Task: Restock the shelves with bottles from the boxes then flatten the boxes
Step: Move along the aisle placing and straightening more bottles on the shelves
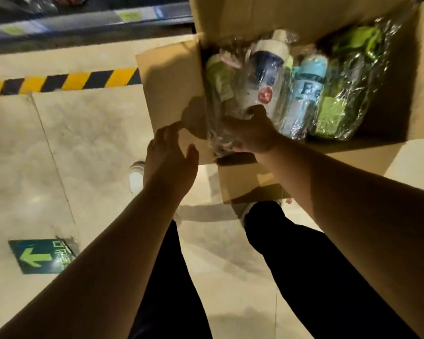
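The box [171, 94] is showing plain brown cardboard — matt and slightly fibrous on its flaps. The bottles [262, 77] are lying in clear plastic wrap [348, 99], which is glinting glossy and crinkled. The floor [83, 143] is looking like smooth polished tile, catching soft reflections. The trousers [304, 277] are reading as dark matt cloth.

Open cardboard box [402, 77] on floor, plastic-wrapped bottles [304, 89] lying inside
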Demonstrator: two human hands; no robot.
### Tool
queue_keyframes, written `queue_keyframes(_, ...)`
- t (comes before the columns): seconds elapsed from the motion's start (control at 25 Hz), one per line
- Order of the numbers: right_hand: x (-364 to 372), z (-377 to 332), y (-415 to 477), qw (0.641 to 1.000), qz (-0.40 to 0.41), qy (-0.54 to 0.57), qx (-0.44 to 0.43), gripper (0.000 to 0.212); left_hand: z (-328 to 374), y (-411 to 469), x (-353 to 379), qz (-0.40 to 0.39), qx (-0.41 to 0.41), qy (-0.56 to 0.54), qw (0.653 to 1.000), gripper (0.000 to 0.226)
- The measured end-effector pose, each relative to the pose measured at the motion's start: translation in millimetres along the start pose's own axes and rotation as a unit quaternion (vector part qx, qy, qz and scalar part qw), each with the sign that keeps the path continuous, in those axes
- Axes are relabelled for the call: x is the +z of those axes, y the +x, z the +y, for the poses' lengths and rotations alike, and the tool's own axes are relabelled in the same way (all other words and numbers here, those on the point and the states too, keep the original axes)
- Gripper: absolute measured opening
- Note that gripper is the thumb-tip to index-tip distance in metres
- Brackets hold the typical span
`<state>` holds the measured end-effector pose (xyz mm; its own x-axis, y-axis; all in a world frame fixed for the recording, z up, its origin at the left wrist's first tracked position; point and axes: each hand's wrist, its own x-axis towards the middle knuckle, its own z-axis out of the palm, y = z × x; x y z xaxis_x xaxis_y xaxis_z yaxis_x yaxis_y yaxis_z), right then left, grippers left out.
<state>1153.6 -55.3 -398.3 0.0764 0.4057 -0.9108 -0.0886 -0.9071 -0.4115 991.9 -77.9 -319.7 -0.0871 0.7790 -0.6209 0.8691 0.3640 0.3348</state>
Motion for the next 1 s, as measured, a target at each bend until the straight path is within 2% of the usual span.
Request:
queue_keyframes(0.12,-23.2,-11.4,-34.2,0.997,-0.036,0.058,0.032,0.075,30.5,20.3,-8.2,-0.026,-0.098,-0.145,0.984,0.039)
queue_keyframes(0.16,-30.7,-8.4,-46.7,0.997,-0.047,0.056,0.018,0.076,42.0,26.4,-10.2,-0.055,-0.146,-0.224,0.962,0.041)
queue_keyframes(0.24,-40.7,3.1,-73.7,0.997,-0.058,0.042,-0.029,0.066,59.7,31.1,-10.5,-0.135,-0.235,-0.359,0.893,0.041)
queue_keyframes(0.32,-43.4,15.8,-101.5,0.996,-0.07,0.018,-0.059,0.066,65.4,27.0,-7.4,-0.218,-0.245,-0.429,0.842,0.042)
queue_keyframes(0.4,-45.2,22.6,-112.6,0.993,-0.093,0.005,-0.077,0.066,61.4,23.9,-1.2,-0.246,-0.212,-0.476,0.817,0.053)
queue_keyframes(0.44,-46.9,20.2,-111.9,0.992,-0.098,-0.005,-0.076,0.053,56.0,24.9,0.3,-0.224,-0.194,-0.486,0.822,0.059)
queue_keyframes(0.48,-49.0,17.1,-106.9,0.994,-0.087,-0.012,-0.071,0.04,50.7,26.7,-0.3,-0.181,-0.178,-0.471,0.845,0.058)
queue_keyframes(0.52,-51.7,14.2,-95.4,0.996,-0.053,-0.024,-0.066,0.039,43.6,29.0,-0.2,-0.132,-0.168,-0.433,0.876,0.055)
queue_keyframes(0.56,-54.9,13.5,-77.1,0.997,0.002,-0.042,-0.061,0.05,37.5,30.5,-1.4,-0.091,-0.16,-0.398,0.898,0.058)
queue_keyframes(0.64,-49.2,9.3,-32.3,0.99,0.106,-0.09,-0.041,0.08,22.2,37.9,-6.5,-0.051,-0.155,-0.361,0.918,0.072)
queue_keyframes(0.76,-22.0,2.8,28.7,0.983,0.141,-0.12,0.0,0.109,-7.2,57.4,-14.4,-0.047,-0.179,-0.343,0.921,0.084)
queue_keyframes(0.84,-10.2,2.0,53.4,0.984,0.144,-0.101,0.017,0.11,-22.6,64.8,-13.5,-0.046,-0.181,-0.366,0.912,0.091)
queue_keyframes(0.92,-7.0,12.7,65.7,0.981,0.175,-0.084,-0.006,0.107,-33.2,66.9,-11.2,-0.043,-0.183,-0.379,0.906,0.101)
queue_keyframes(1.0,-11.5,25.9,62.9,0.979,0.195,-0.059,-0.027,0.106,-35.7,65.7,-9.7,-0.051,-0.187,-0.378,0.905,0.099)
